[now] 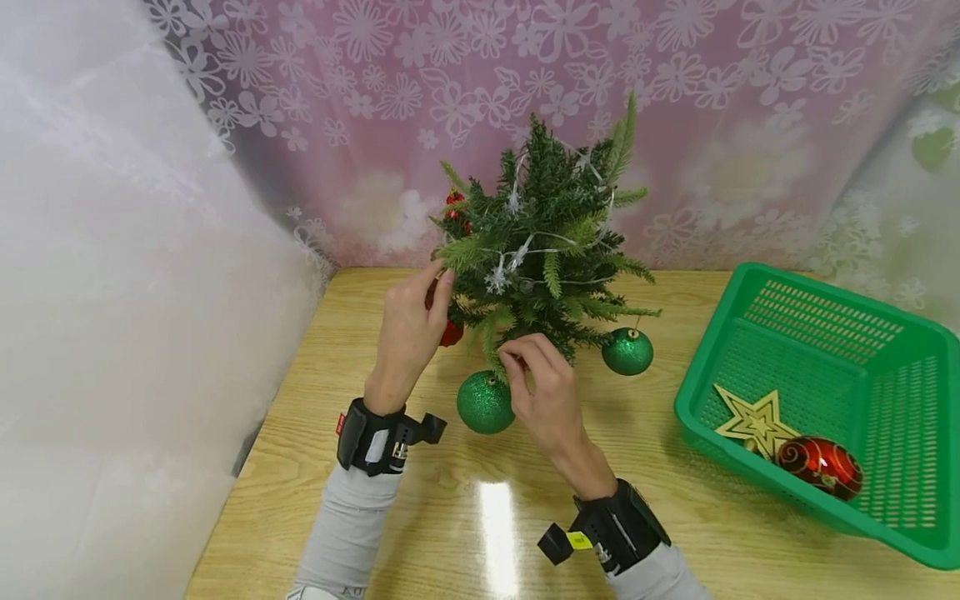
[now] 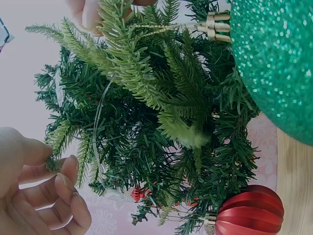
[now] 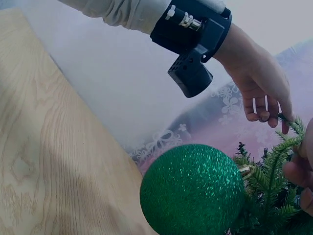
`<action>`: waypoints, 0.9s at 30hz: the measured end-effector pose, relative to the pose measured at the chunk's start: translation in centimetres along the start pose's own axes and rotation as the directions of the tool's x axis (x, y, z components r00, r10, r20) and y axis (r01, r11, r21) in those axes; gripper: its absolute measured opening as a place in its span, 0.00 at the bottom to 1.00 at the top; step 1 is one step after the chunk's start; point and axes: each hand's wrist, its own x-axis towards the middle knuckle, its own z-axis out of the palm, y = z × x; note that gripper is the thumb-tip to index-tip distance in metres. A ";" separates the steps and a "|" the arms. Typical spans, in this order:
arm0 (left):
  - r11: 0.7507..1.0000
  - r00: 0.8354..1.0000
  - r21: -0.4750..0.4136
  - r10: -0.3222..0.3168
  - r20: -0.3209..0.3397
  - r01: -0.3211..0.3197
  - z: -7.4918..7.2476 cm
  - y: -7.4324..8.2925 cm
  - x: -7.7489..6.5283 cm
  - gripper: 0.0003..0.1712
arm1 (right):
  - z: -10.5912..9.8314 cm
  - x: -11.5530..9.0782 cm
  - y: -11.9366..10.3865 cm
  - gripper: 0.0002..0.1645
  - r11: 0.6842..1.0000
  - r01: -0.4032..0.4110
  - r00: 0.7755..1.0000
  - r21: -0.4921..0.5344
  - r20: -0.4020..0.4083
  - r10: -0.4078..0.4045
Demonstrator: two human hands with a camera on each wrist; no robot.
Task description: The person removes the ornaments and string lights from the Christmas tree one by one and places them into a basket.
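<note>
Green sprig [image 2: 53, 165] in left fingers [image 2: 41, 194]

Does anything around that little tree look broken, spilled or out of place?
Nothing stands out. The tree stands upright, the green ball by the right hand shows no visible damage, and the gold star and red ornament lie inside the green basket.

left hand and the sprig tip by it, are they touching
Touching: the left wrist view shows the left hand pinching the sprig tip between thumb and finger.
</note>
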 end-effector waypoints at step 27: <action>0.999 0.999 0.000 -0.037 0.009 0.037 -0.1 0.1 -0.2 0.16 | -2.7 -1.7 -0.8 0.08 0.974 -0.122 0.992 0.191 0.068 0.111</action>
